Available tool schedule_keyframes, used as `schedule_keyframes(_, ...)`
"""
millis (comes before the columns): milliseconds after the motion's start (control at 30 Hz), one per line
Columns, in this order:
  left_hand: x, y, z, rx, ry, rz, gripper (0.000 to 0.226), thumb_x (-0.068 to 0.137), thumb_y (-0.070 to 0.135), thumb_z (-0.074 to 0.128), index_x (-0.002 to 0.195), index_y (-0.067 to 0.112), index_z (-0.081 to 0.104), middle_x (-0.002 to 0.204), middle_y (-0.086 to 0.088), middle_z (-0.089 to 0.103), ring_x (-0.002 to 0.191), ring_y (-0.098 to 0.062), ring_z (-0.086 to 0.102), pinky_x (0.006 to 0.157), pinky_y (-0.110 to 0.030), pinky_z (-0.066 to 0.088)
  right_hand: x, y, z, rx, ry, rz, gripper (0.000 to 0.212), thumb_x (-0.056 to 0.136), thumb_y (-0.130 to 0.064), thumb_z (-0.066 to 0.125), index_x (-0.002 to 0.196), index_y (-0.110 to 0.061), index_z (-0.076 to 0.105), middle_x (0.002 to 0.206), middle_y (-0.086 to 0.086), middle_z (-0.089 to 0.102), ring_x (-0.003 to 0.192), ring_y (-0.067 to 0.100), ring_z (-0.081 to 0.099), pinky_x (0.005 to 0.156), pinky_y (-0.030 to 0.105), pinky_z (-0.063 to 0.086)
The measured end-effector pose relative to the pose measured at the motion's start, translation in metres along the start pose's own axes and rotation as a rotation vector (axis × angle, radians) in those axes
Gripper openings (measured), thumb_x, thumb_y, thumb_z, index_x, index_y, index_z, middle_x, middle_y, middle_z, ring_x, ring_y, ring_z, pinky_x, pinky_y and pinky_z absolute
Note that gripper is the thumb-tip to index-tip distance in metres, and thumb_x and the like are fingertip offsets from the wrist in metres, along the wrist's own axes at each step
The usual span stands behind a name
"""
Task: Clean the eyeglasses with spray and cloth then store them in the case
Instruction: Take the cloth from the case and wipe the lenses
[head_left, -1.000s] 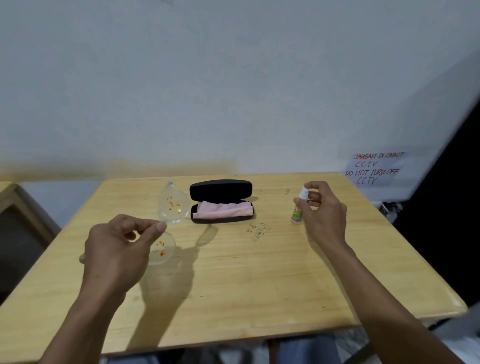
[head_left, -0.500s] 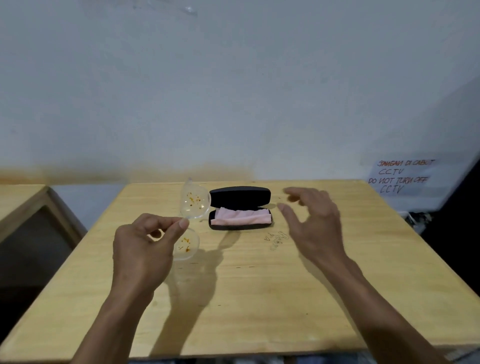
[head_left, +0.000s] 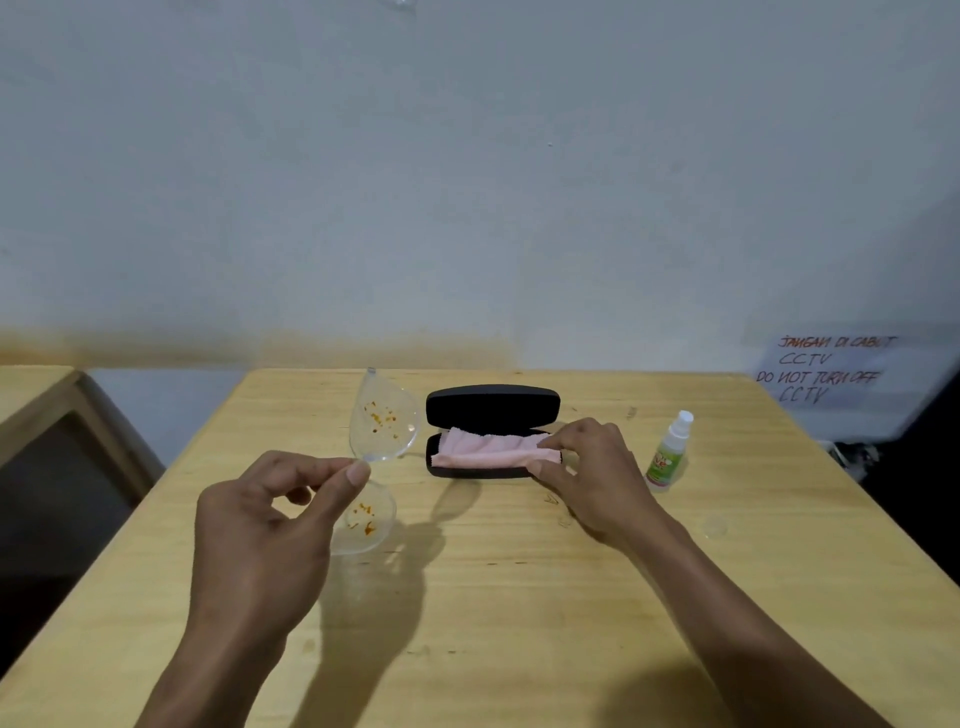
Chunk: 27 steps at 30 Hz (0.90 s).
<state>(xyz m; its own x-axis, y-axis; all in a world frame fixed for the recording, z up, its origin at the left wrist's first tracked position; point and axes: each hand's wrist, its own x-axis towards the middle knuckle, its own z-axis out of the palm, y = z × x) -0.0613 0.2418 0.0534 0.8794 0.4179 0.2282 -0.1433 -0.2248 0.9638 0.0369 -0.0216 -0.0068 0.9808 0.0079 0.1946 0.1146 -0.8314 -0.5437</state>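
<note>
A: Starting at the left, how do the eyeglasses (head_left: 383, 431) sit?

B: The left hand (head_left: 270, 525) pinches them at the bridge, above the table (head_left: 519, 597). Their long axis runs away from the person: one speckled lens points toward the wall, the other toward the body.

A: And the case (head_left: 492, 405)?

B: Open at the table's middle, long axis left to right, lid up at the back, the pink cloth (head_left: 488, 449) lying inside.

A: The right hand (head_left: 597, 473)?

B: Its thumb and fingertips pinch the cloth's right end. A second ago it held the spray bottle (head_left: 670, 452), which now stands upright alone to the right.
</note>
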Motion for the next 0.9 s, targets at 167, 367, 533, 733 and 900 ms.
schedule_keyframes(167, 0.001, 0.000, 0.000, -0.005, -0.009, 0.006, 0.007, 0.074, 0.020, 0.082, 0.069, 0.018, 0.078, 0.082, -0.001, 0.073, 0.074, -0.017, 0.051, 0.066, -0.030, 0.041, 0.001, -0.007, -0.006, 0.156, 0.015, -0.007, 0.011, 0.092, -0.036, 0.069, 0.086, -0.027, 0.070, 0.106, -0.010, 0.066, 0.109, 0.013, 0.051, 0.080, 0.026, 0.042)
schedule_keyframes(367, -0.001, 0.006, 0.002, 0.026, 0.001, -0.007, 0.008, 0.074, 0.022, 0.082, 0.067, 0.021, 0.078, 0.078, 0.002, 0.072, 0.062, -0.002, 0.050, 0.067, -0.045, 0.049, 0.008, -0.045, -0.039, 0.373, -0.031, -0.024, 0.012, 0.095, -0.031, 0.064, 0.085, -0.026, 0.068, 0.089, -0.007, 0.073, 0.086, 0.005, 0.066, 0.065, 0.017, 0.045)
schedule_keyframes(533, -0.008, 0.013, 0.002, 0.041, -0.005, -0.017, 0.008, 0.074, 0.023, 0.082, 0.067, 0.022, 0.080, 0.077, 0.002, 0.071, 0.062, -0.002, 0.051, 0.068, -0.060, 0.054, 0.004, -0.069, -0.065, 0.604, -0.100, 0.056, 0.019, 0.097, -0.030, 0.062, 0.083, -0.019, 0.068, 0.070, -0.002, 0.072, 0.065, 0.016, 0.065, 0.065, 0.034, 0.052)
schedule_keyframes(733, -0.016, 0.018, 0.003, 0.048, -0.064, 0.032, 0.010, 0.074, 0.023, 0.083, 0.065, 0.024, 0.079, 0.074, 0.006, 0.068, 0.065, -0.005, 0.051, 0.066, -0.039, 0.046, -0.014, -0.089, -0.088, 0.927, -0.231, 0.195, 0.021, 0.103, -0.021, 0.054, 0.086, -0.010, 0.061, 0.071, 0.006, 0.062, 0.051, 0.014, 0.064, 0.058, 0.037, 0.055)
schedule_keyframes(900, -0.027, 0.021, 0.014, 0.105, -0.099, 0.069, 0.012, 0.073, 0.028, 0.084, 0.064, 0.033, 0.077, 0.074, 0.011, 0.068, 0.071, -0.006, 0.053, 0.065, -0.033, 0.040, -0.029, -0.101, -0.090, 0.999, -0.162, 0.116, 0.016, 0.100, -0.021, 0.061, 0.088, -0.012, 0.067, 0.074, 0.010, 0.068, 0.059, 0.022, 0.065, 0.060, 0.037, 0.056)
